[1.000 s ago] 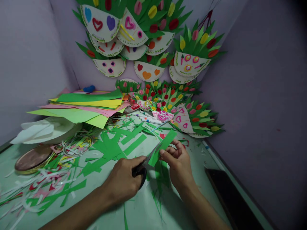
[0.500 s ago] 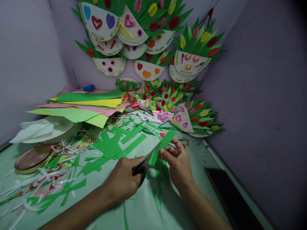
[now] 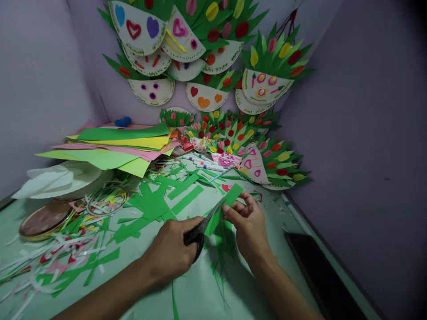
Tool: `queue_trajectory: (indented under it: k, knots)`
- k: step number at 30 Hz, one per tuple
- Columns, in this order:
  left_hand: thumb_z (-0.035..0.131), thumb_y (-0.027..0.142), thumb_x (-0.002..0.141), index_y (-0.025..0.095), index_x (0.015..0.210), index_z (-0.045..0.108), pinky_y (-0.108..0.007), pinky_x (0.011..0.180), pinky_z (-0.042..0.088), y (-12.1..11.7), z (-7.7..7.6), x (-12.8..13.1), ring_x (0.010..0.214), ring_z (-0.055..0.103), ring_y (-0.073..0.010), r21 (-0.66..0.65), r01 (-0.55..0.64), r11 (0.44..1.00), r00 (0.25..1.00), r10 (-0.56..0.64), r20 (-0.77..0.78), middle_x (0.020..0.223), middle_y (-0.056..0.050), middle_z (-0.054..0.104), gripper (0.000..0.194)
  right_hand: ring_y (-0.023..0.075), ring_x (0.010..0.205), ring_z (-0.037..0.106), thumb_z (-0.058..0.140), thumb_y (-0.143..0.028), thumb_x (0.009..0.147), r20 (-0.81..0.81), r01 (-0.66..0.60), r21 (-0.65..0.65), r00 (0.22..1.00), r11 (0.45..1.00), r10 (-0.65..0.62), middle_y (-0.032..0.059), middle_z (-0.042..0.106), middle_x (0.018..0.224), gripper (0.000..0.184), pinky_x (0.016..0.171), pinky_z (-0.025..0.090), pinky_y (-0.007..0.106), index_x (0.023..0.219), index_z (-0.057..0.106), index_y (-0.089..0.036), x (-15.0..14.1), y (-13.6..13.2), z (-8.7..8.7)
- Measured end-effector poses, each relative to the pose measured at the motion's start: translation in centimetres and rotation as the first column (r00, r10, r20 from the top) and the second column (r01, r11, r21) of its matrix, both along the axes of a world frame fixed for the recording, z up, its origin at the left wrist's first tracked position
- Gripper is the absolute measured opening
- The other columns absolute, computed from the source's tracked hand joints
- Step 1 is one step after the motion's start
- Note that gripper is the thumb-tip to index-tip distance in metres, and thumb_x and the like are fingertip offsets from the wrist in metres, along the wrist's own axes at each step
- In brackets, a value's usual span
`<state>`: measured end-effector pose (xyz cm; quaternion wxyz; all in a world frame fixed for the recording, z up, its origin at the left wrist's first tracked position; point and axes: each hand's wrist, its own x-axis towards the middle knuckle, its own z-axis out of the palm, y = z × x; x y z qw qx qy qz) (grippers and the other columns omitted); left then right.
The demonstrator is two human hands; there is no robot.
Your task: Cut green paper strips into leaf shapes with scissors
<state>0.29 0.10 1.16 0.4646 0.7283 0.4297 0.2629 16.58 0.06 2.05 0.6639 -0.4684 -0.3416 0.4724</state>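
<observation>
Head camera is showing two bare hands working over a pale green surface. The left hand is closing around the black handles of the scissors. The right hand is pinching a green paper strip between the thumb and fingers. The strip is leaning up and away to the right of the scissors, and the blades are touching its left edge. Both hands are staying off each other.

Just past the scissors and to the left, flat green paper pieces are lying in a messy bunch. Farther left of the scissors, a round brown roll is sitting next to a heap of thin curly scraps. A clear ring is resting on scraps between that roll and the green pieces. Far behind the scissors on the left, a pile of colored paper is lying, and a blue thing is sitting on its back edge. Straight behind the scissors, some markers are lying near paper flower plates. More flower plates are hanging on the wall. Right of the scissors, a black phone is lying flat.
</observation>
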Motion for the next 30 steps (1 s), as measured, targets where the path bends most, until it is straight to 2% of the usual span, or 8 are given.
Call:
queue_trajectory:
  k: [7, 24, 30]
  knots:
    - [0.044, 0.012, 0.071, 0.013, 0.082, 0.064, -0.018, 0.054, 0.035, 0.00, 0.29, 0.15, 0.062, 0.051, -0.0121, -0.037, 0.052, 0.998, 0.997, -0.050, 0.066, 0.064, 0.001, 0.058, 0.024, 0.0087, 0.049, 0.055, 0.074, -0.018, 0.057, -0.041, 0.004, -0.004, 0.999, 1.000, -0.004, -0.0067, 0.062, 0.057, 0.046, 0.051, 0.043, 0.020, 0.093, 0.046, -0.020, 0.06, 0.09, -0.02]
    - [0.046, 0.011, 0.069, 0.013, 0.080, 0.067, -0.019, 0.056, 0.037, 0.03, 0.15, 0.13, 0.061, 0.050, -0.0125, -0.083, 0.041, 0.996, 0.993, -0.032, 0.114, 0.057, 0.002, 0.054, 0.024, 0.0080, 0.050, 0.052, 0.073, -0.018, 0.058, 0.007, -0.010, -0.012, 1.000, 1.000, 0.010, -0.0071, 0.060, 0.057, 0.045, 0.051, 0.041, 0.020, 0.094, 0.046, -0.020, 0.06, 0.17, -0.15]
    - [0.046, 0.012, 0.070, 0.011, 0.079, 0.066, -0.018, 0.052, 0.035, -0.14, 0.16, 0.29, 0.060, 0.048, -0.0111, -0.143, 0.060, 0.988, 0.989, -0.039, 0.145, 0.063, 0.001, 0.056, 0.022, 0.0077, 0.051, 0.052, 0.074, -0.019, 0.058, -0.028, 0.082, 0.018, 0.996, 0.996, -0.081, -0.0103, 0.055, 0.055, 0.045, 0.052, 0.043, 0.020, 0.094, 0.046, -0.021, 0.22, 0.13, 0.08]
